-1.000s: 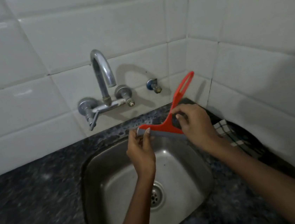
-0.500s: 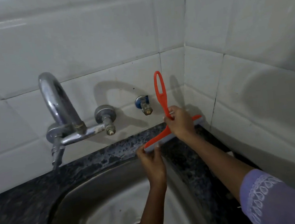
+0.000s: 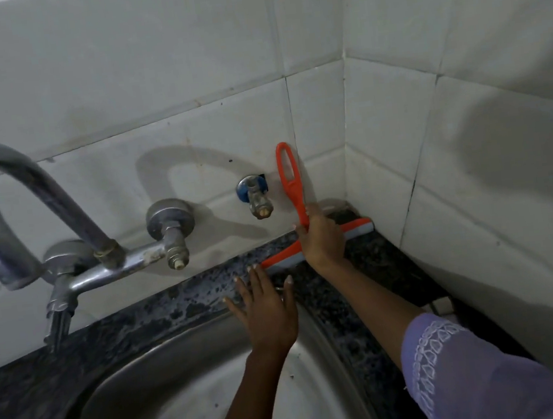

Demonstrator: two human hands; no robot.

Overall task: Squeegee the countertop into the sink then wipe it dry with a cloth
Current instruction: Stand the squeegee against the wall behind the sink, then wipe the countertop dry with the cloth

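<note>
Squeegee [image 3: 320,244], orange plastic with a grey rubber blade, sits blade-down on the dark speckled countertop [image 3: 372,277], back in the corner where the two tiled walls meet, its looped handle standing up against the tiles. My right hand [image 3: 321,235] is wrapped around the base of that handle, just above the crossbar, which I judge the best place to hold it: the tool looks light and stiff, the blade edge soft, so pressure close to the blade should keep it flat on the stone. My left hand [image 3: 267,308] lies with fingers spread and straight on the counter edge by the sink [image 3: 169,369] rim, fingertips just touching the blade's left end, gripping nothing. I expect wet plastic to be slippery. Close by, the small blue-collared valve [image 3: 255,194] juts from the wall just left of the handle, and the tap [image 3: 75,239] stands further left; either could catch the handle on a leftward pull.
</note>
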